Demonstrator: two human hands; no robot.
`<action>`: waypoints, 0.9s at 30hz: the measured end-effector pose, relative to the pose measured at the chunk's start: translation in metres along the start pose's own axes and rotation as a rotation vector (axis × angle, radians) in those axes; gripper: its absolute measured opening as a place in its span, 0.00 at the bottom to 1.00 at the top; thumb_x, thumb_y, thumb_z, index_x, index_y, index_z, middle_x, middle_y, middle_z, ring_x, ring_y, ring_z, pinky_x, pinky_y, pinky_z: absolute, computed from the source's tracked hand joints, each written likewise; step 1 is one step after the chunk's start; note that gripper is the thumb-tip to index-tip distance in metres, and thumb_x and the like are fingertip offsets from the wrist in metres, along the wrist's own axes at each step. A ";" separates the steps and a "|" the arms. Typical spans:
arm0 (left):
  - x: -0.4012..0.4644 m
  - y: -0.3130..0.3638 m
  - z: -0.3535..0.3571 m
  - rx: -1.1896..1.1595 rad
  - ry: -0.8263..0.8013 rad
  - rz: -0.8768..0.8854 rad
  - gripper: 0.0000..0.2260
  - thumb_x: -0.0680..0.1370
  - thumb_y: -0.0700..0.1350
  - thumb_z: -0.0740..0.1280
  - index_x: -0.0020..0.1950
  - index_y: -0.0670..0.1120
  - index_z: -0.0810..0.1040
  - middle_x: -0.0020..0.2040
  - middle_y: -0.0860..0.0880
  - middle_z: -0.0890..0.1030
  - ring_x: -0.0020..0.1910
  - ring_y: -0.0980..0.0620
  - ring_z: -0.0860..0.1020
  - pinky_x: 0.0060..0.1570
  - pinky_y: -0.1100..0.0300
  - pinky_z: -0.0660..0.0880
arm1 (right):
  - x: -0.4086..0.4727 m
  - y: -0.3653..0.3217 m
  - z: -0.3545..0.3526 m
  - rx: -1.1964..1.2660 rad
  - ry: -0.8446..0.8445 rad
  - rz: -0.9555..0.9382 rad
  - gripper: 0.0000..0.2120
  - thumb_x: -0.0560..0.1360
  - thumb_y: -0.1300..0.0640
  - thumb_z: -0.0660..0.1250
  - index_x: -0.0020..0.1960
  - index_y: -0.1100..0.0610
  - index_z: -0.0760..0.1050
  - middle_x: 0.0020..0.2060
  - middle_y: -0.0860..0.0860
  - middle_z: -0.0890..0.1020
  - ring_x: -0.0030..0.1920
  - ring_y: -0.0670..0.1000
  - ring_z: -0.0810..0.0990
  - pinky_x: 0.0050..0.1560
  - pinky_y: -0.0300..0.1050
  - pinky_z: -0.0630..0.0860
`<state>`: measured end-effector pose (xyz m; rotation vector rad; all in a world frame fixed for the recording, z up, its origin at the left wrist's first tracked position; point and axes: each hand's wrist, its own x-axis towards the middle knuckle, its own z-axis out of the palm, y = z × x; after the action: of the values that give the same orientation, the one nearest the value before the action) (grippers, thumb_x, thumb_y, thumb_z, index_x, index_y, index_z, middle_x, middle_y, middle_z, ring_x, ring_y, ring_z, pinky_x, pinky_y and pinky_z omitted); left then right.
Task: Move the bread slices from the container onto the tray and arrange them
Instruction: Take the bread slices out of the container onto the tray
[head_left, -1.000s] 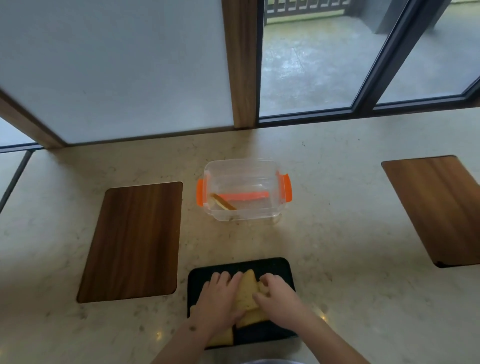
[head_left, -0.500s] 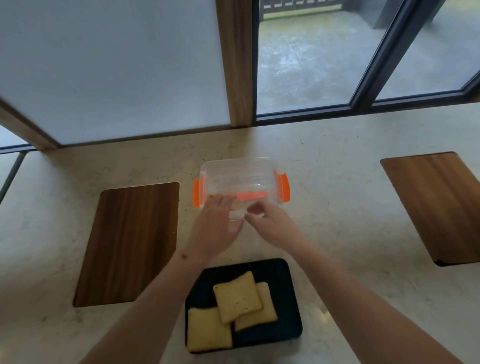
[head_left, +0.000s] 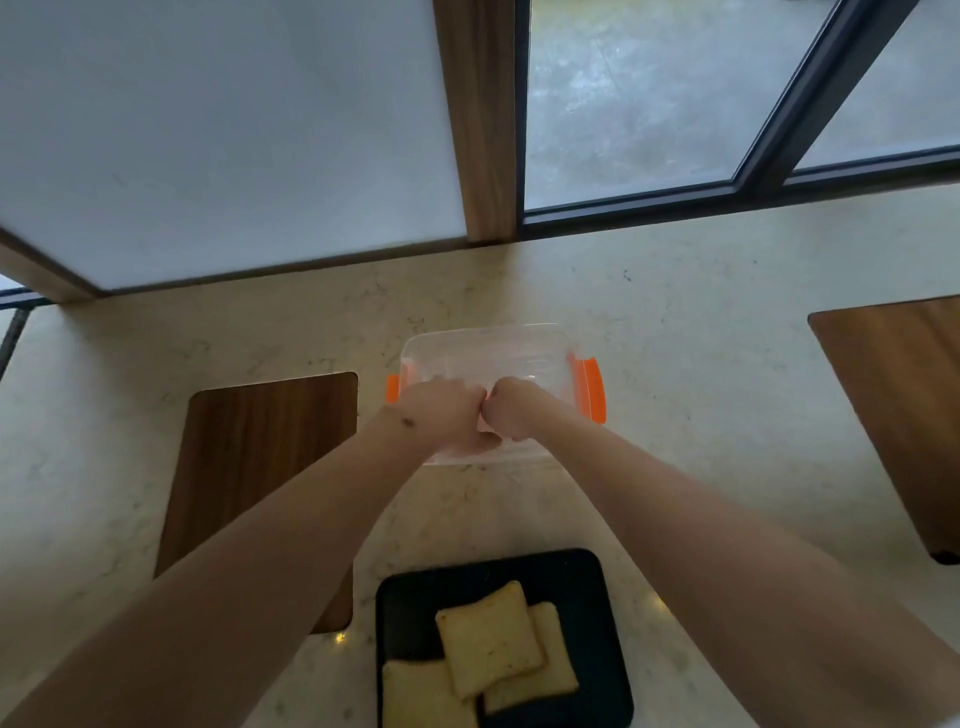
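Bread slices (head_left: 488, 639), three toasted squares, overlapping on matte black rounded tray (head_left: 582, 582) on speckled stone tabletop (head_left: 675, 374). Beyond: left hand (head_left: 441, 415), right hand (head_left: 511, 415), knuckles touching, fingers curled inside clear orange-clipped plastic container (head_left: 483, 353); grasp hidden.

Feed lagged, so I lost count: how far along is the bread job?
Done: three bread slices lie overlapping on the black tray. In hand: left hand and right hand reach together into the clear container; whether they hold a slice is hidden. Left: any slices remaining there, then neater arranging.
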<state>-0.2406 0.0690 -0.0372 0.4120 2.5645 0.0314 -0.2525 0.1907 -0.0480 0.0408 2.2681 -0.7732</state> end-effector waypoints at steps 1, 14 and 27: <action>0.003 0.000 0.004 0.026 -0.021 0.003 0.18 0.73 0.63 0.64 0.55 0.53 0.78 0.42 0.54 0.78 0.44 0.50 0.77 0.44 0.55 0.73 | 0.004 0.001 0.004 -0.088 -0.039 0.014 0.11 0.77 0.59 0.60 0.50 0.63 0.78 0.43 0.59 0.82 0.50 0.62 0.83 0.50 0.53 0.78; 0.042 0.000 0.014 -0.003 -0.327 -0.050 0.19 0.63 0.56 0.75 0.53 0.55 0.80 0.42 0.54 0.81 0.39 0.53 0.78 0.44 0.55 0.77 | 0.041 0.017 0.022 0.234 -0.299 0.270 0.06 0.76 0.63 0.64 0.44 0.63 0.78 0.39 0.59 0.84 0.40 0.57 0.85 0.42 0.50 0.83; 0.050 0.001 0.030 0.073 -0.274 -0.119 0.19 0.64 0.55 0.76 0.49 0.53 0.73 0.37 0.54 0.77 0.32 0.55 0.74 0.31 0.59 0.68 | 0.052 0.023 0.024 0.880 -0.346 0.547 0.11 0.74 0.63 0.63 0.51 0.67 0.81 0.44 0.64 0.86 0.45 0.62 0.86 0.36 0.58 0.84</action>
<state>-0.2658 0.0830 -0.0883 0.2693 2.3189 -0.1519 -0.2694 0.1869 -0.1072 0.8262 1.3468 -1.2751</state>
